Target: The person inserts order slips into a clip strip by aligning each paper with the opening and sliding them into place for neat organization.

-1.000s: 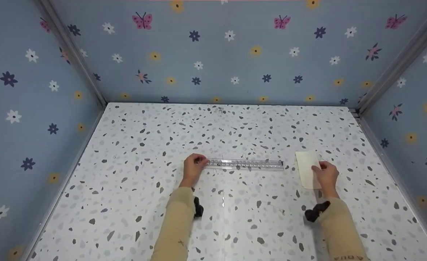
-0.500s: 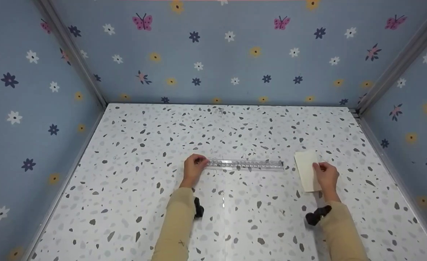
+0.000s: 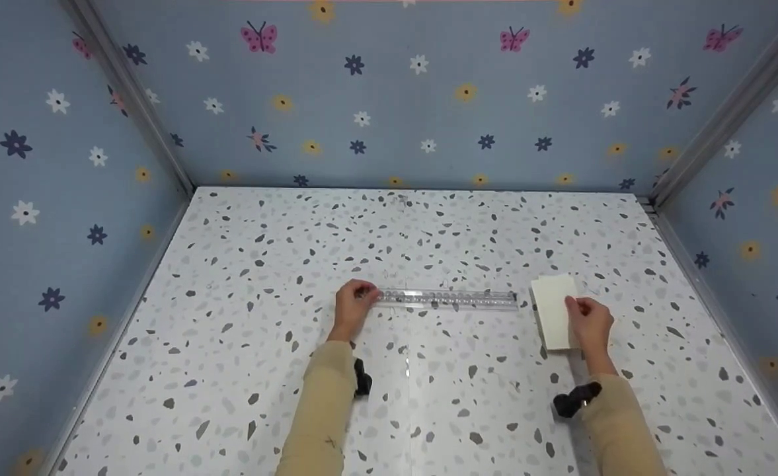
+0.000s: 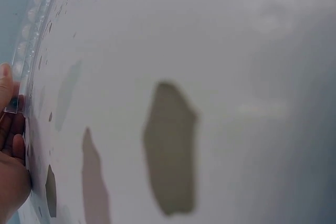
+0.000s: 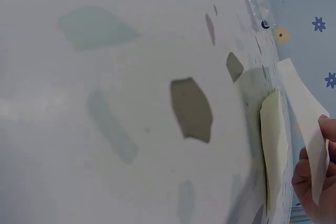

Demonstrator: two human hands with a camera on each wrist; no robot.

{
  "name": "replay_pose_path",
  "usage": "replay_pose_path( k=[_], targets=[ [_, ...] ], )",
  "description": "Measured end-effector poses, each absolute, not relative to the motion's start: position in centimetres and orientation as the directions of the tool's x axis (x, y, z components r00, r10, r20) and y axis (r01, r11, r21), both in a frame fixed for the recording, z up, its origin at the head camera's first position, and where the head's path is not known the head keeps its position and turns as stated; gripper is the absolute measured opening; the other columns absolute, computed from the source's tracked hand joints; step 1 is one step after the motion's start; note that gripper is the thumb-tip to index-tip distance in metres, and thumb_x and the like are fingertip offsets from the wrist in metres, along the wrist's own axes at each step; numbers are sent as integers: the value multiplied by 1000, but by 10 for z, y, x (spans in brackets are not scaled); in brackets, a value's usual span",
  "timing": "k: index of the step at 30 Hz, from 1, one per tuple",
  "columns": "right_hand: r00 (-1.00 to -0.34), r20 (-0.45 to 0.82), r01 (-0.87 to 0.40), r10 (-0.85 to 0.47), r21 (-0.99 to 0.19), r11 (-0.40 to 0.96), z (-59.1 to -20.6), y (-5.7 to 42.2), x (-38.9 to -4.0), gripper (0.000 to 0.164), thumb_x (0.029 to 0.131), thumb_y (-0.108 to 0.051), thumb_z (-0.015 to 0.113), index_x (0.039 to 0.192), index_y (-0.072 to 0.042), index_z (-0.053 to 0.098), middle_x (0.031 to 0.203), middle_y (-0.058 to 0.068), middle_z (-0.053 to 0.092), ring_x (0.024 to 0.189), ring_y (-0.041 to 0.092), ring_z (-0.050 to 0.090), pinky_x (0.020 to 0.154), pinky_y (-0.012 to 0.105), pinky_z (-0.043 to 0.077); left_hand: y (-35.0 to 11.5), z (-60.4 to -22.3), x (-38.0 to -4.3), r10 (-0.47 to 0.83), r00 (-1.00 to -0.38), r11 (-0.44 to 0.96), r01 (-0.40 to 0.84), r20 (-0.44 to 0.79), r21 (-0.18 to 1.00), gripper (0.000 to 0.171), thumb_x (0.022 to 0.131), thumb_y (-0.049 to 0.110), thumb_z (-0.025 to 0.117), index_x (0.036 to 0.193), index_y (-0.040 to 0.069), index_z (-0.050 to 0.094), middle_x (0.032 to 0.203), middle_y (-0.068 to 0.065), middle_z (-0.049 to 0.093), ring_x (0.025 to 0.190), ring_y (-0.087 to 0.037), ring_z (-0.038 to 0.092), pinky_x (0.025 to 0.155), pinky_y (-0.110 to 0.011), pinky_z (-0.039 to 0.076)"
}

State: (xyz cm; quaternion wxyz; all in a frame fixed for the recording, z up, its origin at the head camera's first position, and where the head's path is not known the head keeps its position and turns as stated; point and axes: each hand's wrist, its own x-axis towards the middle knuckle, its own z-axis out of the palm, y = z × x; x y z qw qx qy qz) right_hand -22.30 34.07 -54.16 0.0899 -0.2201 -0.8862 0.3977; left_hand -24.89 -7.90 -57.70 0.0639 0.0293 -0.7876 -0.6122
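My left hand pinches the left end of a long clear plastic strip with a row of round shapes along it. In the left wrist view, thumb and fingers grip that end from both sides. My right hand pinches a pale cream sheet of paper by its right side, to the right of the strip. The right wrist view shows this sheet raised and tilted between thumb and fingers. Beneath it, a second cream sheet lies close over the table, mostly covered in the head view.
Both hands work over a white speckled table. Blue panels with flowers and butterflies enclose its back and sides, with metal posts at the corners. Black wrist mounts sit under both sleeves.
The cream paper has shifted slightly left and turned a little, and a lower layer shows along its left edge. My right hand has moved slightly left; left hand and plastic strip stay put.
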Motion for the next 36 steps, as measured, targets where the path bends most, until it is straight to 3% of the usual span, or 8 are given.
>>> replay_pose_path(
  k=[6, 13, 21, 30, 36],
  targets=[
    [-888, -75, 351, 454, -749, 562, -543, 334, -219, 41, 91, -36, 45, 105, 1, 57, 91, 11, 53, 77, 17, 45, 61, 24, 37, -80, -577, -248, -118, -990, 257, 47, 80, 965, 17, 78, 11, 66, 91, 2, 61, 86, -5, 58, 81, -17, 52, 76, -29, 42],
    [-889, -38, 325, 456, -754, 571, -545, 326, -214, 41, 90, -35, 46, 102, 2, 59, 90, 13, 56, 75, 19, 48, 62, 26, 38, -79, -578, -248, -122, -988, 292, 53, 92, 955, 16, 77, 12, 67, 90, 4, 62, 85, -4, 58, 81, -16, 52, 76, -29, 41],
    [-893, -82, 344, 442, -757, 555, -546, 319, -208, 43, 90, -37, 45, 103, 2, 58, 91, 12, 56, 75, 18, 48, 60, 24, 39, -79, -577, -247, -127, -982, 269, 103, 141, 958, 14, 76, 8, 68, 86, 0, 63, 82, -7, 59, 77, -18, 52, 71, -29, 41],
    [-871, -163, 409, 463, -763, 501, -546, 313, -200, 48, 90, -40, 44, 110, 3, 55, 103, 18, 56, 85, 22, 51, 71, 31, 41, -78, -578, -248, -135, -985, 254, 74, 111, 964, 14, 76, 8, 68, 86, 0, 63, 82, -7, 59, 77, -18, 52, 72, -28, 41],
    [-857, -195, 437, 477, -765, 473, -544, 306, -196, 48, 89, -40, 46, 108, 4, 56, 101, 17, 56, 83, 21, 50, 68, 28, 40, -79, -577, -248, -138, -986, 265, 55, 95, 963, 15, 76, 10, 68, 87, 2, 62, 84, -6, 59, 78, -17, 52, 73, -29, 41]
  ],
)
